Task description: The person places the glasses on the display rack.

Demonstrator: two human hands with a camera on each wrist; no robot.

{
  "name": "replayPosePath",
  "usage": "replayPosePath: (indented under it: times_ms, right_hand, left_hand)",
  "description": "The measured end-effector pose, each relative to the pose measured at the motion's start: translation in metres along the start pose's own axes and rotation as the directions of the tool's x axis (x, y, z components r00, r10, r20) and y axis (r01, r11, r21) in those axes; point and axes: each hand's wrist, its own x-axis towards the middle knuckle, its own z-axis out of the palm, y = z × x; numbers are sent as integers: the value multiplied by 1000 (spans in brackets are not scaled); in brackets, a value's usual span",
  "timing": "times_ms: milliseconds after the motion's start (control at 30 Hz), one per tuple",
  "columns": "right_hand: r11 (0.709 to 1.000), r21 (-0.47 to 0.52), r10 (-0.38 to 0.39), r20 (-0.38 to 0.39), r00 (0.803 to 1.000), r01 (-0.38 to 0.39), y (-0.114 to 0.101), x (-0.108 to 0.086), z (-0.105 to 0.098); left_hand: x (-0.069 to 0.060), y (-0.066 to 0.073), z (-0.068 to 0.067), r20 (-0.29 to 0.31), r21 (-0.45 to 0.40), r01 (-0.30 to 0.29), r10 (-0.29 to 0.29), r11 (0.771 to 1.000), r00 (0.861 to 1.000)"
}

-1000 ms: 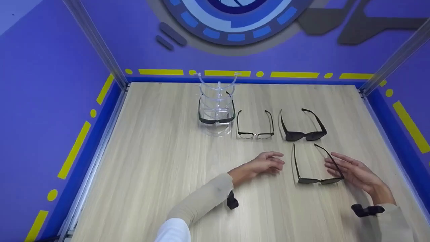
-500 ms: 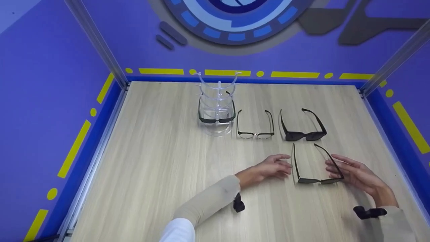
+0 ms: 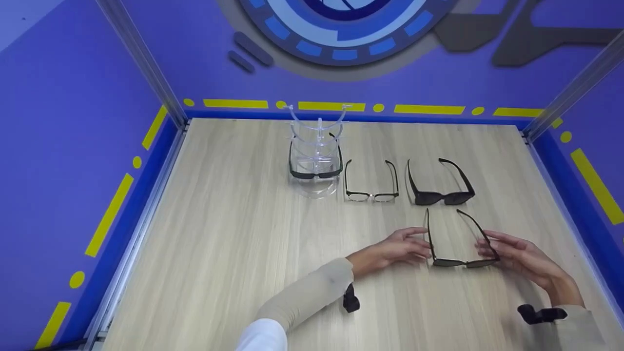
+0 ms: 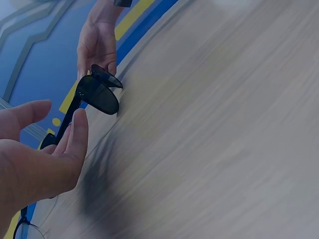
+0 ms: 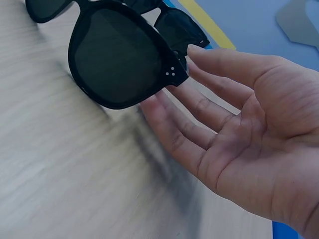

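A pair of black sunglasses (image 3: 448, 263) lies unfolded on the table between both hands, lenses toward the person. My left hand (image 3: 397, 247) is at the left temple arm, its fingers loosely extended; whether they touch it I cannot tell. On the other side, my right hand (image 3: 529, 258) has its fingertips around the right temple arm. The right wrist view gives a close look at the dark lens (image 5: 114, 59), with the thumb and fingers spread either side of the hinge end, not pinching. In the left wrist view, the thumb and fingers stand apart.
Behind are a second pair of black sunglasses (image 3: 429, 198) and clear-lensed eyeglasses (image 3: 358, 197), both unfolded. A transparent tiered display stand (image 3: 319, 193) stands farther left, bearing dark-lensed glasses (image 3: 304, 175) on a low tier. Blue panels (image 3: 390, 87) border the wooden table (image 3: 219, 219).
My left hand has moved right, up to the left temple arm of the front sunglasses. My right hand has shifted slightly down and right. The glasses have stayed in place.
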Motion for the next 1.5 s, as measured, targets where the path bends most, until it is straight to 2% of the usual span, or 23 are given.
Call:
replayPosePath:
  times_ms: [200, 433, 800, 1067, 1267, 1500]
  right_hand:
    - [995, -97, 17, -110, 994, -28, -2, -1, 4]
    - [990, -131, 32, -179, 983, -56, -1, -2, 7]
    - [990, -104, 70, -181, 981, -90, 3, -6, 11]
    - [985, -143, 68, -178, 982, -94, 2, -5, 17]
    - [985, -161, 38, -160, 986, -64, 3, -5, 19]
    - [965, -251, 27, -171, 985, -70, 2, -6, 22]
  left_hand:
    - [-1, 0, 1, 9, -7, -6, 6, 1000, 1000]
    - [-4, -2, 2, 16, -17, -7, 7, 1000, 1000]
    - [-9, -4, 2, 6, 20, -7, 7, 1000, 1000]
    - [-13, -3, 0, -14, -24, -28, 28, 999, 1000]
    - [-19, 0, -2, -11, -28, -33, 32, 999, 999]
    - [-23, 1, -3, 1, -31, -43, 43, 999, 999]
